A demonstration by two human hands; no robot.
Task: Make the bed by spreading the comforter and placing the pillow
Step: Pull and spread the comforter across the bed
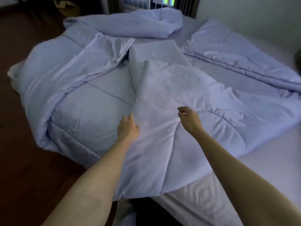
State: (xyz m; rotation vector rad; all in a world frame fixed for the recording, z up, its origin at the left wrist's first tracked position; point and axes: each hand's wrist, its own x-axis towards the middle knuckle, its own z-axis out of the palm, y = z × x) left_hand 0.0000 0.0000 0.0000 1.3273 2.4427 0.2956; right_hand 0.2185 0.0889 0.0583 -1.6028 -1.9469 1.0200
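A pale lavender comforter (91,115) lies crumpled and folded over itself across the bed, with a bunched heap at the far end and a flap hanging over the left edge. A flat lavender pillow (156,51) lies in the middle of the bed, partly under a fold. My left hand (127,128) rests on the comforter's central fold, fingers apart and flat. My right hand (189,119) hovers just above the same fold, fingers loosely curled with nothing in them.
The white mattress sheet (268,160) shows bare at the near right. Dark wooden floor (24,160) runs along the left. A white wall (252,12) stands at the far right, and a window with bars (146,2) behind the bed.
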